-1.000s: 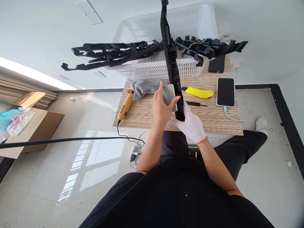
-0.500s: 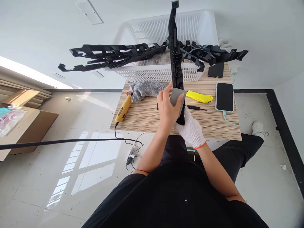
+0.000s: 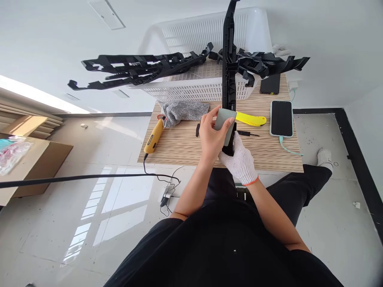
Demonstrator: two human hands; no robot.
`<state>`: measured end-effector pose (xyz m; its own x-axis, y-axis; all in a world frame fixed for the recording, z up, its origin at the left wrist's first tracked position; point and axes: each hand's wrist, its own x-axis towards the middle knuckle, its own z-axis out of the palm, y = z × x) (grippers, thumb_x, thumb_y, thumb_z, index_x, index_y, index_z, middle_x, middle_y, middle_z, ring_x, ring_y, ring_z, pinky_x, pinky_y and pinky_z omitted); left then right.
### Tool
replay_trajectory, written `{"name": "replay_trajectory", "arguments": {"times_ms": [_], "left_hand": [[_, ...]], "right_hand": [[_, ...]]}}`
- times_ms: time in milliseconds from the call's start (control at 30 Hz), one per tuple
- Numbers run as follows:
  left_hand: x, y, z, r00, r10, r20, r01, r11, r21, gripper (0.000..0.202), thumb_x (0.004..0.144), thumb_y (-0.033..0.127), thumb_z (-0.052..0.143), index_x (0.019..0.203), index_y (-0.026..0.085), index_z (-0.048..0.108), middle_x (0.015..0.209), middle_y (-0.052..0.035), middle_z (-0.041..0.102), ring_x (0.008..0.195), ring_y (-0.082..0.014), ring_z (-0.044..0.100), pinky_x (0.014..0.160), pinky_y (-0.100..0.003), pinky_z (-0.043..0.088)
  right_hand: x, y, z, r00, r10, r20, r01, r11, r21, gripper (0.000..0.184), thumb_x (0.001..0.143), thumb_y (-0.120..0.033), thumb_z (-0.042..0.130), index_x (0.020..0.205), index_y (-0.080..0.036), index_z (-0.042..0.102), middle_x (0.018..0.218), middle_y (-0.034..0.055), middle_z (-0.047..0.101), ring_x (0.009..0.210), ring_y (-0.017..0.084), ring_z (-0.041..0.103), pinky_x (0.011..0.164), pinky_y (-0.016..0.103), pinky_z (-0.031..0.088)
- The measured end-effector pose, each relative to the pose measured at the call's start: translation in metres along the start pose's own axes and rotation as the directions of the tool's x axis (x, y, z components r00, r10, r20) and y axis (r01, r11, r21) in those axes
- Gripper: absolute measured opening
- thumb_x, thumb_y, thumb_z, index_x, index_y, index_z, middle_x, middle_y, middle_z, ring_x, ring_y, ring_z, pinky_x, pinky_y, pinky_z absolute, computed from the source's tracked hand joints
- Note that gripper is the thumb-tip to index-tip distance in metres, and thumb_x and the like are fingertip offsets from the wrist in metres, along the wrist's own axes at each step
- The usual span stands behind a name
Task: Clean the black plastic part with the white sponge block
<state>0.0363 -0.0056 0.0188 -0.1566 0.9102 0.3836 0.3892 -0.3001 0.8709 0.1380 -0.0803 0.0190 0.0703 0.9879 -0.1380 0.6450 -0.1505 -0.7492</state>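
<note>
Bare and curled, my left hand [image 3: 211, 134] grips a flat grey rectangular pad [image 3: 223, 118], which looks like a sanding sponge. The pad lies against the lower part of a long black plastic bracket [image 3: 229, 81]. My right hand [image 3: 240, 160], in a white knit glove with an orange cuff, is closed round the bracket's near end. The bracket stands up away from me, its far end above the white basket. On the table just right of the hands are a yellow utility knife [image 3: 250, 119] and a thin black tool [image 3: 247, 133].
A white plastic basket [image 3: 191, 82] holds several black plastic brackets [image 3: 143, 69] jutting out both sides. On the wooden table [image 3: 176, 149] lie a grey cloth [image 3: 182, 113], a corded yellow tool [image 3: 153, 136], a charging phone [image 3: 281, 118] and a black phone [image 3: 270, 84]. Cables [image 3: 167, 195] trail to the floor.
The bracket has swung slightly right at its far end, and the grey pad has turned a little with it. Both hands keep their hold; the whole view has shifted slightly.
</note>
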Motion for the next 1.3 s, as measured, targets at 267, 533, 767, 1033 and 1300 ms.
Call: {"name": "replay_trajectory", "arguments": {"times_ms": [267,533,767,1033,1300], "left_hand": [[0.003,-0.01,-0.029,0.998,-0.045,0.05,0.044,0.999,0.017,0.055,0.081,0.057,0.072,0.126,0.026,0.065,0.118,-0.0087,0.061,0.108,-0.0208,0.063,0.081,-0.027,0.058],[0.002,-0.005,-0.047,0.992,-0.123,-0.012,0.123,0.988,0.088,0.052,0.078,0.048,0.078,0.124,0.024,0.069,0.117,-0.0093,0.059,0.093,-0.0195,0.068,0.083,-0.034,0.058],[0.015,-0.001,-0.038,0.99,-0.058,-0.129,0.078,0.984,0.158,0.049,0.078,0.04,0.079,0.124,0.025,0.068,0.115,-0.0081,0.058,0.093,-0.019,0.066,0.091,-0.038,0.055],[0.015,-0.002,-0.036,0.989,-0.047,-0.137,0.063,0.992,0.111,0.046,0.081,0.042,0.077,0.122,0.025,0.065,0.115,-0.0077,0.057,0.097,-0.0177,0.065,0.09,-0.036,0.057],[-0.011,0.002,-0.031,0.996,-0.066,-0.068,0.072,0.993,0.093,0.047,0.08,0.037,0.079,0.122,0.023,0.062,0.114,-0.0085,0.056,0.107,-0.0194,0.061,0.09,-0.033,0.057]], "right_hand": [[-0.001,0.0,0.0,0.998,-0.05,0.045,0.054,0.995,-0.08,0.089,0.081,-0.047,0.064,0.158,-0.03,0.021,0.103,0.0035,0.076,0.09,0.031,0.073,0.071,0.037,0.052],[-0.001,-0.002,0.002,0.994,-0.065,0.085,0.077,0.986,-0.146,0.095,0.081,-0.045,0.066,0.16,-0.034,0.014,0.083,0.0009,0.076,0.078,0.03,0.073,0.063,0.033,0.046],[0.001,-0.005,-0.002,0.993,-0.066,0.103,0.08,0.987,-0.14,0.095,0.082,-0.047,0.065,0.16,-0.03,0.014,0.101,0.0046,0.077,0.087,0.031,0.073,0.066,0.034,0.048],[0.0,-0.003,0.001,0.994,-0.082,0.075,0.091,0.988,-0.127,0.095,0.082,-0.05,0.065,0.16,-0.029,0.015,0.097,0.0039,0.077,0.087,0.03,0.073,0.069,0.035,0.05],[0.0,-0.002,0.007,0.999,-0.051,0.0,0.051,0.991,-0.122,0.094,0.084,-0.057,0.062,0.16,-0.029,0.016,0.101,0.006,0.076,0.086,0.03,0.073,0.069,0.036,0.052]]}}
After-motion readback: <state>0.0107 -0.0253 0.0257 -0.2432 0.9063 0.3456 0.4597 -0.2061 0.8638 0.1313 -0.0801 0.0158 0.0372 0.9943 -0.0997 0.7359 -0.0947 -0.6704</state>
